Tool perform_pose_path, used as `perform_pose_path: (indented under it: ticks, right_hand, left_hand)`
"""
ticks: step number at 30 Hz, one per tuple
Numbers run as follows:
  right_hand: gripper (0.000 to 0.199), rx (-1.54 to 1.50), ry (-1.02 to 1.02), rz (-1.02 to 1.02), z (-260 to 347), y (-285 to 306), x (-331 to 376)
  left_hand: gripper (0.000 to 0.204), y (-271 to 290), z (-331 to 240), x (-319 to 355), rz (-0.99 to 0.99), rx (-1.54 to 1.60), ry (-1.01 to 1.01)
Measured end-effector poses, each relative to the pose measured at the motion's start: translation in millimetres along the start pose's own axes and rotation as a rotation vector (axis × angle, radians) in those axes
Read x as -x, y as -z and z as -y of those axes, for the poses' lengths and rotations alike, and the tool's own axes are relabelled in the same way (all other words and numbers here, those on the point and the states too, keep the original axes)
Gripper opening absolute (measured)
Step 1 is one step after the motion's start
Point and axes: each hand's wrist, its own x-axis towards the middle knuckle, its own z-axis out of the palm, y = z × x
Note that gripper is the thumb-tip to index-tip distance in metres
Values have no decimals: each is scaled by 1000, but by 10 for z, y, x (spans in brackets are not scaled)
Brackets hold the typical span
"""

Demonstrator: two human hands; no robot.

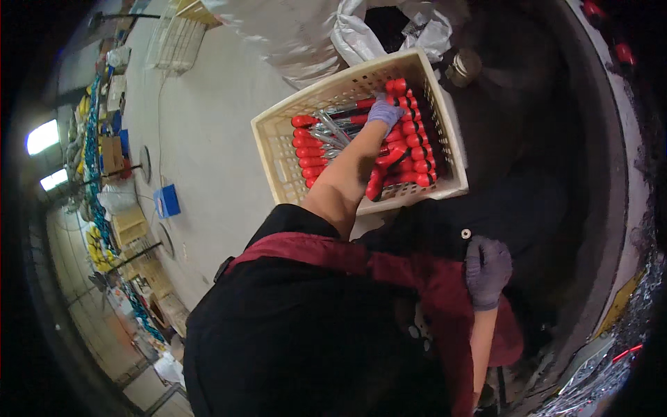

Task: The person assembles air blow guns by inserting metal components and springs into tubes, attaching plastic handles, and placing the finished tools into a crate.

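My left hand (385, 114), in a pale purple glove, reaches down into a cream plastic crate (267, 142). Its fingers are bent around one of the red-handled tools near the far side, though their tips are partly hidden. Several red-handled tools (417, 140) with black bands and silver metal parts (335, 128) lie in rows inside, some crossing others. To the right, my right hand (486, 270), in a grey-purple glove, hovers in front of dark red cloth with curled fingers. Beside its fingertips is a small pale ring-shaped piece (466, 234). Whatever that hand holds is hidden.
Beyond the crate stand a large whitish sack (278, 35) and a crumpled white bag (358, 35). A small round container (464, 67) sits at the crate's far right. On the floor at left is a blue bin (167, 201); shiny metal scraps (611, 361) lie lower right.
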Motion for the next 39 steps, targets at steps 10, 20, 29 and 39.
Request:
perform_pose_path:
  ticks: [10,20,29,39]
  right_hand:
    - [8,-7,11,-6,-6,-46,2]
    - [7,11,1,-23,9,-78,-22]
    - [6,31,-9,-22,-68,-94,-40]
    - [6,-29,-10,-72,-34,-87,-70]
  left_hand:
    - [51,506,213,28,-346,549,-274]
    - [54,171,-323,-198,-532,252,-310]
    - [70,131,-907,153,-427,558,121]
    - [38,64,-94,-386,-262,-703,-257]
